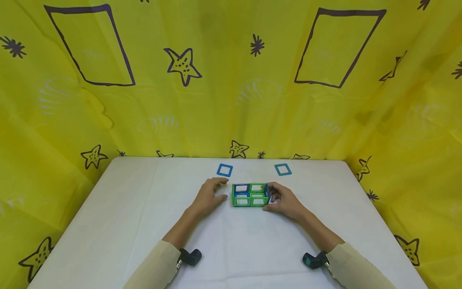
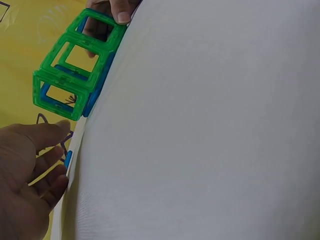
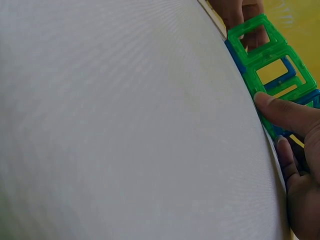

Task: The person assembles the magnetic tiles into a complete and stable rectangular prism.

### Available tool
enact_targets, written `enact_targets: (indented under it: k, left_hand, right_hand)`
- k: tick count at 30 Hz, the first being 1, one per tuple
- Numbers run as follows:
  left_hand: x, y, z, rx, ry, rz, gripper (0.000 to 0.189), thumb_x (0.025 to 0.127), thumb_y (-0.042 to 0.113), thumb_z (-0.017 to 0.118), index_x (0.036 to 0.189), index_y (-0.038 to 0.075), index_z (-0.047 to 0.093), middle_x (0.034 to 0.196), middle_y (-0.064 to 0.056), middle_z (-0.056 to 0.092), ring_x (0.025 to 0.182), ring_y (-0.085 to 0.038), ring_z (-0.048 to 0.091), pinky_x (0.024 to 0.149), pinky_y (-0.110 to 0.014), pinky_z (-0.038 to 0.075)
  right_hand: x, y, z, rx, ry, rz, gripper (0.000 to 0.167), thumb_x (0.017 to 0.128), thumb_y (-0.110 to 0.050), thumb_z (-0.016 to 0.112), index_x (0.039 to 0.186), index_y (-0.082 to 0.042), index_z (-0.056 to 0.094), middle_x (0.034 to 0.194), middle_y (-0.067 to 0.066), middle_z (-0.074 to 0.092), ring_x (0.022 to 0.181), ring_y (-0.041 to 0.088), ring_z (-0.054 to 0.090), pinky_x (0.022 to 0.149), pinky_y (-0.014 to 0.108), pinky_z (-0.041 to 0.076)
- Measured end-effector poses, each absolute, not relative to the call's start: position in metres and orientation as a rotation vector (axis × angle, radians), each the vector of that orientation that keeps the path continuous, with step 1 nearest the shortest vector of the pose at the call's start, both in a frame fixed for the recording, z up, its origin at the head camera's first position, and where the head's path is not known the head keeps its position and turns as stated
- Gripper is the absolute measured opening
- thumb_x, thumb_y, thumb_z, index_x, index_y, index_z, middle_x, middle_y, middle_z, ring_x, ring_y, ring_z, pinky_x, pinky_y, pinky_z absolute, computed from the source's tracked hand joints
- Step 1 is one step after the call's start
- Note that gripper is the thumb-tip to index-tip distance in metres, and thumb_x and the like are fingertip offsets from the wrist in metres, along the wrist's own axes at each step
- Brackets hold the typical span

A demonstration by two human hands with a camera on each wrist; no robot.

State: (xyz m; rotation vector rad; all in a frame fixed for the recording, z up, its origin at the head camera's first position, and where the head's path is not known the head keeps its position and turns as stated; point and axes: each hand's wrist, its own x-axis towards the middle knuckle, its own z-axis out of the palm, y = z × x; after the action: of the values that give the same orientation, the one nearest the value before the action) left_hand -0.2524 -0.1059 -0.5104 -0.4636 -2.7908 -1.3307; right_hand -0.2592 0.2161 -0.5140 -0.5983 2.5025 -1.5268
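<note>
A box-like block of green and blue open-frame magnetic tiles [image 1: 250, 195] sits on the white table, two squares long. At its right end, my right hand [image 1: 285, 202] holds it, the thumb [image 3: 272, 106] on a green front frame and the fingers partly hidden behind the end. Apart from the left end, my left hand [image 1: 208, 196] has its thumb and fingers spread, with nothing between them. The left wrist view shows a gap between the left hand [image 2: 30, 165] and the nearest green frame [image 2: 60, 95].
Two loose square tiles lie flat behind the block: a blue tile [image 1: 224, 170] on the left and a teal tile [image 1: 283, 169] on the right. A yellow patterned curtain [image 1: 216, 104] rises behind the white table [image 1: 252, 249] and along its sides.
</note>
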Motion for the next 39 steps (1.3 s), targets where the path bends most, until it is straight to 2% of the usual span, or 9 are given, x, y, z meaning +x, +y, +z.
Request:
enact_targets:
  k: [9,16,22,34,39]
  left_hand:
    - [-0.267,-0.102,-0.512,-0.306,-2.696,-1.286,0.051,0.095,0.015,0.08,0.141,0.004,0.062,0.139,-0.014,0.06,0.129,-0.032,0.049,0.111,-0.046,0.041]
    - [-0.285,-0.105,-0.514,-0.256,-2.743,-1.137,0.057,0.094,0.023,0.082,0.143,0.002,0.062,0.144,-0.019,0.056,0.13,-0.037,0.047,0.111,-0.049,0.039]
    - [-0.294,-0.111,-0.517,-0.296,-2.787,-1.131,0.062,0.096,0.024,0.079,0.149,0.003,0.056,0.151,-0.016,0.052,0.135,-0.035,0.043,0.115,-0.048,0.036]
    - [-0.309,-0.112,-0.521,-0.291,-2.807,-1.14,0.065,0.096,0.022,0.079,0.153,0.006,0.053,0.158,-0.01,0.05,0.134,-0.032,0.042,0.115,-0.047,0.035]
    - [-0.316,-0.112,-0.521,-0.302,-2.833,-1.103,0.066,0.097,0.022,0.078,0.155,0.006,0.051,0.158,-0.009,0.05,0.124,-0.029,0.043,0.109,-0.044,0.038]
  right_hand:
    - [-0.261,0.217,-0.513,-0.623,2.51,-1.523,0.069,0.077,-0.003,0.093,0.135,0.005,0.058,0.108,0.012,0.059,0.09,0.027,0.055,0.077,0.025,0.048]
    - [-0.259,0.216,-0.511,-0.615,2.509,-1.51,0.069,0.077,-0.005,0.094,0.136,0.004,0.058,0.108,0.011,0.059,0.091,0.027,0.055,0.077,0.025,0.048]
    - [-0.258,0.215,-0.511,-0.606,2.516,-1.492,0.07,0.077,-0.005,0.094,0.136,0.004,0.057,0.108,0.011,0.059,0.091,0.027,0.055,0.077,0.025,0.048]
    - [-0.259,0.215,-0.513,-0.61,2.517,-1.48,0.071,0.077,-0.006,0.094,0.137,0.003,0.057,0.109,0.01,0.059,0.091,0.026,0.055,0.078,0.025,0.048]
    - [-0.259,0.217,-0.515,-0.602,2.518,-1.487,0.07,0.078,-0.006,0.093,0.137,0.003,0.057,0.109,0.011,0.058,0.091,0.026,0.055,0.078,0.025,0.048]
